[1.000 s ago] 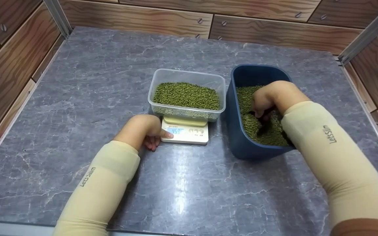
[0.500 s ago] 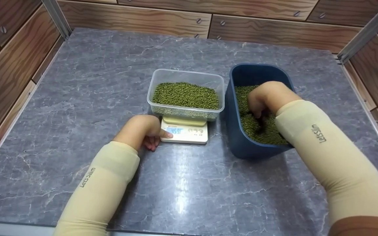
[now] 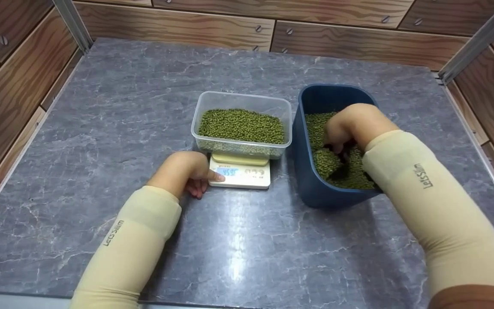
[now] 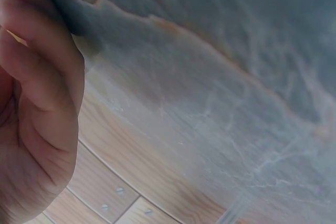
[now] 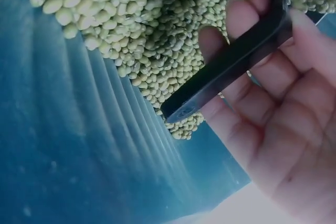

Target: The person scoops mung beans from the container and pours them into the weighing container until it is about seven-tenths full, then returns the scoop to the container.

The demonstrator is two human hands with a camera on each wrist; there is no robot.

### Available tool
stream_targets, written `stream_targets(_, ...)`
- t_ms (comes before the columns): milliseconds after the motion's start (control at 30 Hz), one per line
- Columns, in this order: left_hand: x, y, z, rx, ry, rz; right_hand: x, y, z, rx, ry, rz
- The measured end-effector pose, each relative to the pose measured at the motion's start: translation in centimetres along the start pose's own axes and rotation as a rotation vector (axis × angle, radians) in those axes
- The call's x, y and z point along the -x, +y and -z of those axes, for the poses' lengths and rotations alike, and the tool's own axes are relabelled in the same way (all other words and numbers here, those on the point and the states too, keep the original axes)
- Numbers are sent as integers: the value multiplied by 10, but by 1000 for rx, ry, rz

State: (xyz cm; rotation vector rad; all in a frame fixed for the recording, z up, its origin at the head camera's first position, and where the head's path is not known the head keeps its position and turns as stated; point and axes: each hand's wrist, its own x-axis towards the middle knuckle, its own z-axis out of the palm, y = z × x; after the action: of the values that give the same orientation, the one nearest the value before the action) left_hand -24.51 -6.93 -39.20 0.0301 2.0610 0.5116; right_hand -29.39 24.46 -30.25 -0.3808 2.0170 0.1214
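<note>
Green mung beans (image 3: 242,125) fill part of a clear plastic tub (image 3: 247,147), which sits on a white kitchen scale (image 3: 253,177) with a lit blue display. My left hand (image 3: 189,168) grips the scale's left side, its thumb over the top by the display and its other fingers low beside it. My right hand (image 3: 344,128) reaches down into a deep blue bin (image 3: 311,180) of mung beans. In the right wrist view it holds a scoop by its black handle (image 5: 226,66). A mound of beans (image 3: 327,163) lies just below this hand, covering the scoop's bowl.
The bin stands close to the tub's right side, its tall rim around my right wrist. Grey marbled tabletop (image 3: 144,86) surrounds everything, with wood-patterned walls (image 3: 178,25) at the back and sides.
My right hand has shifted inside the bin and risen slightly, and a rounded mound of beans now shows beneath it. My left hand stays at the scale.
</note>
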Motion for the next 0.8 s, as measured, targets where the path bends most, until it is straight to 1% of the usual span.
stream_targets(100, 0, 0, 0, -1, -2, 0, 2, 5, -1, 49, 36, 71)
stream_targets(200, 0, 0, 0, 4, 14, -3, 3, 10, -1, 33, 50, 125)
stream_targets(233, 0, 0, 0, 9, 19, -2, 3, 11, -1, 4, 43, 136)
stream_targets(333, 0, -1, 0, 16, 19, -3, 4, 15, 0, -29, 36, 169)
stream_targets(367, 0, -1, 0, 21, 18, -2, 5, 17, 1, -26, 34, 179)
stream_targets(400, 0, -1, 0, 23, 19, -2, 6, 18, 1, 0, 43, 194)
stream_targets(500, -1, -2, 0, 21, 22, -3, 10, 22, 3, 41, 71, 206)
stream_targets(700, -1, -2, 1, 11, 24, -7, 21, 24, 8, -12, 71, 188)
stream_targets(800, -2, -2, 2, 11, 20, -6, 25, 24, 10, -5, 87, 192)
